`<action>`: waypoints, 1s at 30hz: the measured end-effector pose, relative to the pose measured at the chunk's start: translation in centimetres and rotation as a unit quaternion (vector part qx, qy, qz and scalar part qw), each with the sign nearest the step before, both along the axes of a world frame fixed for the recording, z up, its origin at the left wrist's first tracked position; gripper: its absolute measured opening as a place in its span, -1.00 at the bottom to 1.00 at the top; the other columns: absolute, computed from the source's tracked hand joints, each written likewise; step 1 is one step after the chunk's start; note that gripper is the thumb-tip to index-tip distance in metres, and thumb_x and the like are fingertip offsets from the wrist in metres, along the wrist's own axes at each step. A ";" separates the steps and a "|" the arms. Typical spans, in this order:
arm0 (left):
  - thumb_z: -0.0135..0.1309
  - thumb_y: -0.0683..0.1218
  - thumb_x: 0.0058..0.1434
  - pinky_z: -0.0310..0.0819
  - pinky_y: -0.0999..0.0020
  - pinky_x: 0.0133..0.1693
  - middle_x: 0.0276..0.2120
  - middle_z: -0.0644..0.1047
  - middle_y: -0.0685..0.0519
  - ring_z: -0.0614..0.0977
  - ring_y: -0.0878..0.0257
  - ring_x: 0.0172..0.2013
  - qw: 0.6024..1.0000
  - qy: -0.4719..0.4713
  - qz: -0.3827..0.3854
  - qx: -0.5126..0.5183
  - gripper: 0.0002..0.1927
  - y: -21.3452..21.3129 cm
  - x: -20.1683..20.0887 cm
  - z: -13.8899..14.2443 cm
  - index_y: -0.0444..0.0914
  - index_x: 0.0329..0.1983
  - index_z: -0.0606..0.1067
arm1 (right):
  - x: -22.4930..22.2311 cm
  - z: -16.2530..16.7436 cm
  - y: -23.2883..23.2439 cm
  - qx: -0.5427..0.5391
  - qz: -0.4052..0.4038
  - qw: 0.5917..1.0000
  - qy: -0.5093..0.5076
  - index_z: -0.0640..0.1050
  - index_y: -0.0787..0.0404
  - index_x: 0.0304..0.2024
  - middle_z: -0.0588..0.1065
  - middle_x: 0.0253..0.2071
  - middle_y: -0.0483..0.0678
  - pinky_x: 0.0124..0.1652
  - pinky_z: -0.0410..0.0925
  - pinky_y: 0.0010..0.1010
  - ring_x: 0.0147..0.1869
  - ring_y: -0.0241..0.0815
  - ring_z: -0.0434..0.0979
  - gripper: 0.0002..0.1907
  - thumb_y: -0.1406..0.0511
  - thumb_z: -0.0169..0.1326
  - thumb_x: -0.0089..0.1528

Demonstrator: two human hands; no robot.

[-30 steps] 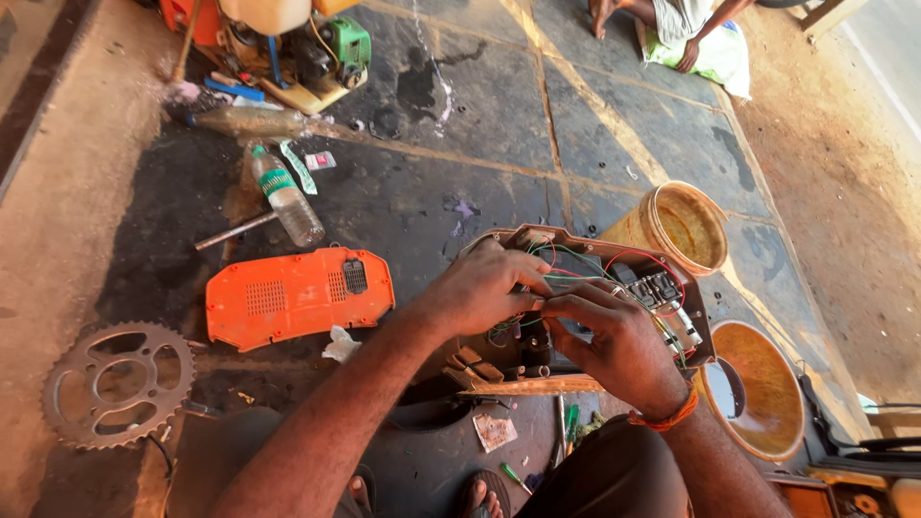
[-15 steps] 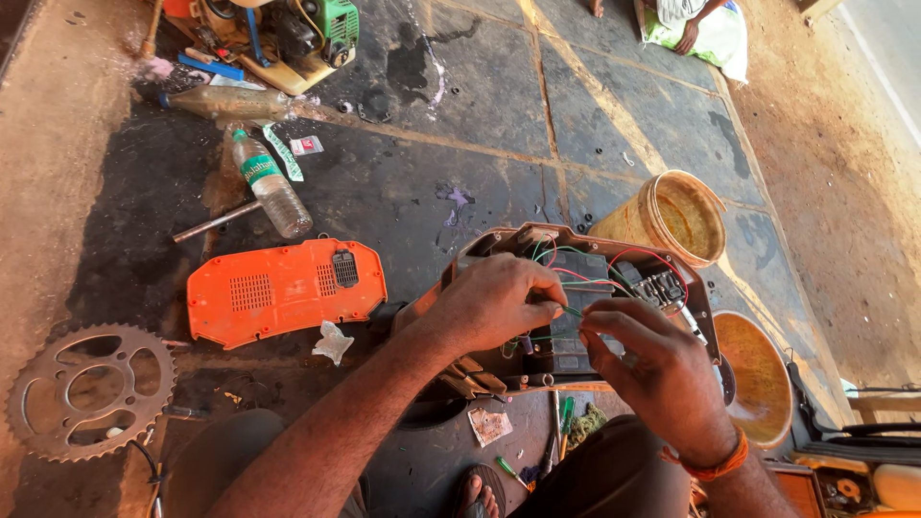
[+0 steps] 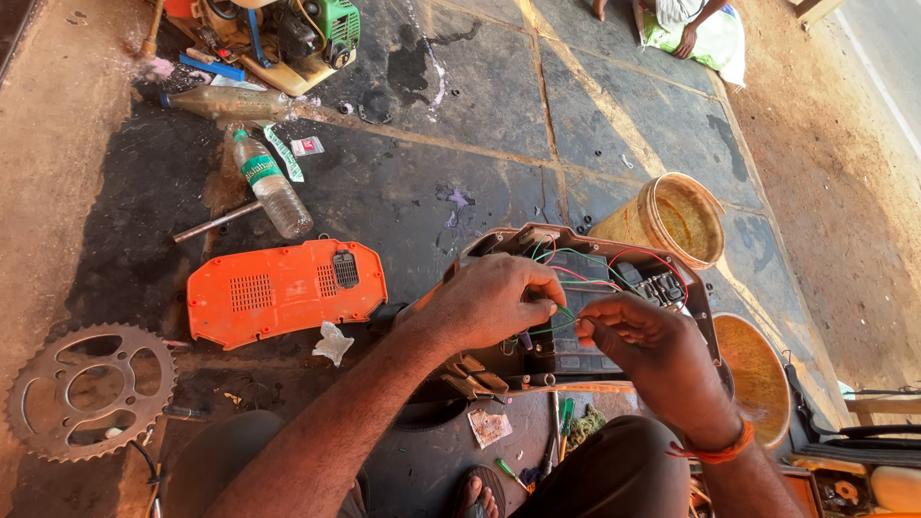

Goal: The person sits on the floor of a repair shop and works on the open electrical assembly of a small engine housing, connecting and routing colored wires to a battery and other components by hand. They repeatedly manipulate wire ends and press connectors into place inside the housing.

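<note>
Both hands have closed in on the wiring since the earlier frame; right hand has come up from the casing's near edge to meet the left. Left hand is pinching a green wire between thumb and fingertips, right hand is pinching the same strand's other end, so both are grasping wire, not loose. Wire is running out of the open casing, which is sitting on the stone floor in front of the knees. Orange cover is lying just left of it, sprocket further left, yellow bucket beyond on the right. Judgement: keep the strand taut but not strained, hold near the ends, stay clear of the red wires.
</note>
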State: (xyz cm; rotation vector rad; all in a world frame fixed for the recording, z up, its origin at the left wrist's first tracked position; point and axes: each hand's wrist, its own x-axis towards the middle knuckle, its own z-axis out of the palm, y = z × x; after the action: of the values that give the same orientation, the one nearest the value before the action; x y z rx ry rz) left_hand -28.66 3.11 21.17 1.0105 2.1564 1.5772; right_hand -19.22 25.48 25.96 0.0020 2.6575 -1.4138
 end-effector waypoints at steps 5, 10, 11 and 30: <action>0.19 -0.07 0.17 0.61 0.24 -0.14 -0.30 0.70 0.01 0.75 0.20 -0.24 1.000 0.007 -0.006 0.029 -0.78 0.2 0.0 -0.2 -0.24 -0.17 0.64 | -1.1 -0.4 0.7 -0.130 -0.071 0.977 -0.150 0.59 0.39 -0.12 0.65 -0.25 0.09 -0.14 0.55 -0.29 -0.19 -0.13 0.69 -0.80 0.35 0.09 0.28; 0.21 -0.06 0.17 0.60 0.23 -0.14 -0.29 0.70 0.01 0.74 0.19 -0.23 0.999 0.019 -0.028 0.019 -0.78 0.3 0.0 -0.2 -0.23 -0.15 0.65 | -1.0 -0.2 0.3 -0.174 -0.116 0.957 -0.200 0.57 0.35 -0.17 0.64 -0.26 0.11 -0.13 0.54 -0.26 -0.20 -0.10 0.68 -0.83 0.35 0.13 0.25; 0.21 -0.05 0.17 0.59 0.22 -0.14 -0.29 0.70 0.01 0.74 0.18 -0.22 0.999 0.029 -0.024 0.018 -0.78 0.3 0.0 -0.1 -0.23 -0.16 0.66 | -1.1 -0.3 0.2 -0.186 -0.114 0.955 -0.202 0.57 0.34 -0.17 0.63 -0.25 0.10 -0.13 0.54 -0.26 -0.20 -0.11 0.67 -0.84 0.35 0.13 0.25; 0.22 -0.06 0.11 0.61 0.24 -0.14 -0.32 0.70 0.02 0.75 0.20 -0.24 0.999 -0.010 -0.026 -0.044 -0.81 1.0 0.4 -0.3 -0.20 -0.23 0.66 | -0.8 -0.9 -0.3 -0.054 -0.007 0.994 -0.098 0.59 0.36 -0.14 0.64 -0.21 -0.05 -0.08 0.50 -0.42 -0.11 -0.31 0.65 -0.84 0.38 0.13 0.27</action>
State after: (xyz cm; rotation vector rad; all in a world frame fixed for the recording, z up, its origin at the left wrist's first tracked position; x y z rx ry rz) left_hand -28.22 4.10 20.92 1.0105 2.1494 1.4496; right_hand -20.05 25.22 25.10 0.1413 2.4263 -1.4768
